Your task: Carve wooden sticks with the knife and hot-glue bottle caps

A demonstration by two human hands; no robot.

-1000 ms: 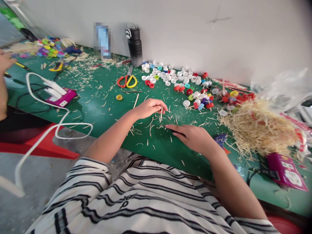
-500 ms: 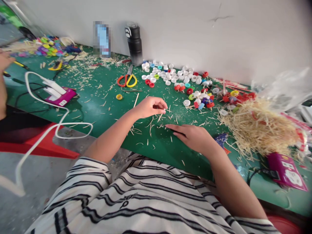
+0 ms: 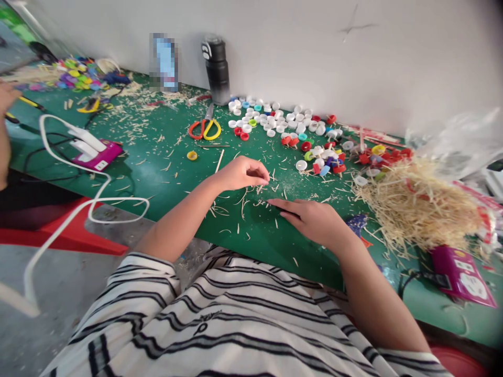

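My left hand (image 3: 239,174) hovers just over the green table (image 3: 157,152), fingers curled together in a pinch above scattered wood slivers (image 3: 243,201); I cannot make out what the pinch holds. My right hand (image 3: 312,219) lies flat on the table with its fingers stretched out toward the left, pressing on a thin dark tool (image 3: 281,208) under them. The two hands are a short way apart, among loose splinters.
Several bottle caps (image 3: 283,125) lie behind, with orange-yellow scissors (image 3: 204,129) and a black bottle (image 3: 217,70). A heap of wood slivers (image 3: 416,207) sits right. A purple power strip (image 3: 96,154) with white cable lies left. Another person's hand (image 3: 6,99) shows at far left.
The small stick my left hand held upright has tipped down and gone out of sight as the fingers closed lower over the table. My right hand has stayed put.
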